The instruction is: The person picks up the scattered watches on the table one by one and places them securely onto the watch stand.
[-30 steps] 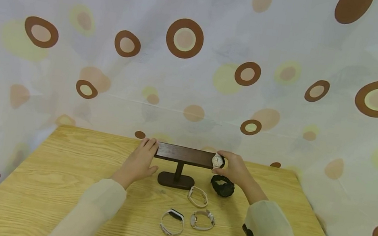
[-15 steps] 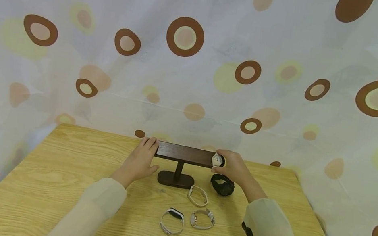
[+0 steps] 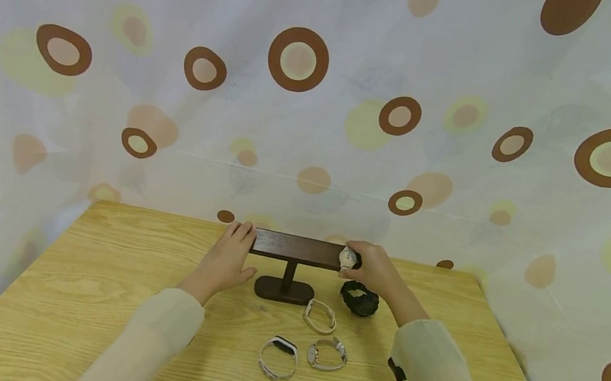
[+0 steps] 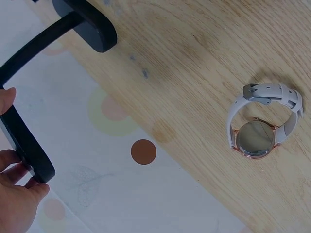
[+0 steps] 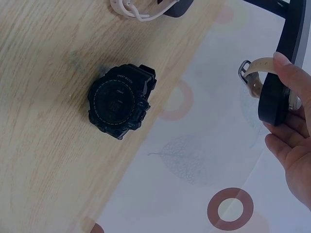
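A dark wooden watch stand (image 3: pixel 293 249) with a flat crossbar stands towards the back of the table. My left hand (image 3: pixel 223 265) grips the crossbar's left end, its fingers over the far side. At the other end my right hand (image 3: pixel 378 271) pinches a round-faced wristwatch (image 3: pixel 348 258) between thumb and fingers. The right wrist view shows its tan strap (image 5: pixel 265 65) hanging round the bar, with the metal buckle end loose below. Part of the watch's case is hidden by the hand there.
A black sports watch (image 3: pixel 360 300) lies below the right hand. Nearer are a pale slim band (image 3: pixel 320 318), a white-strapped watch (image 3: pixel 327 354) and a white fitness band (image 3: pixel 278 358). Patterned cloth (image 3: pixel 317 153) rises right behind the wooden table (image 3: pixel 89 290).
My right hand has slid the wristwatch slightly left along the crossbar. The left hand keeps its hold on the other end, and the stand stays put.
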A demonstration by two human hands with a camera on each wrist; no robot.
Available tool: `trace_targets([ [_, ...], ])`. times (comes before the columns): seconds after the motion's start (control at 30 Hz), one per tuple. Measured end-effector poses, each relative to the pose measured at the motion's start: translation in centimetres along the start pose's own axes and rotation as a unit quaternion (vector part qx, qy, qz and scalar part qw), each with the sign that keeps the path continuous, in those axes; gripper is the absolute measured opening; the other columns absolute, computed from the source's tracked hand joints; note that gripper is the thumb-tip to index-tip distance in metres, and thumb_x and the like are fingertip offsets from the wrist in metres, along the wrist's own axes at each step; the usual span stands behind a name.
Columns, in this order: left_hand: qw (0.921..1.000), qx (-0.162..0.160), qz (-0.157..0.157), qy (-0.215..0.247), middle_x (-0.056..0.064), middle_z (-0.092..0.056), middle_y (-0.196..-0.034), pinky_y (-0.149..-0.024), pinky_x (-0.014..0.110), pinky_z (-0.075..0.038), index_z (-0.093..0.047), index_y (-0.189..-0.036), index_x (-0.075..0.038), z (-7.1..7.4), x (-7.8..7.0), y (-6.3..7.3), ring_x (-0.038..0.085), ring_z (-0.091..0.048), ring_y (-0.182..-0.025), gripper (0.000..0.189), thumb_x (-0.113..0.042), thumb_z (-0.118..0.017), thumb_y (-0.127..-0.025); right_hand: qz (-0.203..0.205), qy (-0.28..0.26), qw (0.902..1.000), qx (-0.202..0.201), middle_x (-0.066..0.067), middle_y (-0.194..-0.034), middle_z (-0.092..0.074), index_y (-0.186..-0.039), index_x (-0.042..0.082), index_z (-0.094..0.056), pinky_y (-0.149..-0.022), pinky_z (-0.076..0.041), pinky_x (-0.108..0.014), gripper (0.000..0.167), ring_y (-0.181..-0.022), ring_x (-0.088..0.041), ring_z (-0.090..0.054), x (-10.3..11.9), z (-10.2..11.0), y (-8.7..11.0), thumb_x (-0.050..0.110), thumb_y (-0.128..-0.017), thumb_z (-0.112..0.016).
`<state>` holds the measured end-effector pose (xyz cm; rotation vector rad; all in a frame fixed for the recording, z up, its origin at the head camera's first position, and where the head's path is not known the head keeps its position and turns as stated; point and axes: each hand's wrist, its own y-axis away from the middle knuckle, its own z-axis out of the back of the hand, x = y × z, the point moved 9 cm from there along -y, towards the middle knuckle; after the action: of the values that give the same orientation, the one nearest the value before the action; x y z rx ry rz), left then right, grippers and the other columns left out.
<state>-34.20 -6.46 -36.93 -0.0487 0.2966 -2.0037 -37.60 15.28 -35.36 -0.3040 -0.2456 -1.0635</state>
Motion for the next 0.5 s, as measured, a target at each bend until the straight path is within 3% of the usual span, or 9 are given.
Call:
trace_targets([
  [0.5,0.9999,-0.001,-0.002,-0.011,0.024,-0.036,-0.143,-0.115,0.044,-0.025,-0.036,-0.137,0.009,-0.21,0.08,-0.15,0.036,-0.033,-0.134,0.074,-0.033,-0.067,-0.085,0.011,0.020,0.9997,-0.010,-0.025,-0.125,-0.056,-0.125,-0.007,-0.053,-0.094,-0.049,-0.047,0.061,-0.114,-0.038,-0.055,0.85,-0.25,-0.34,0.018,-0.075,-0.077],
])
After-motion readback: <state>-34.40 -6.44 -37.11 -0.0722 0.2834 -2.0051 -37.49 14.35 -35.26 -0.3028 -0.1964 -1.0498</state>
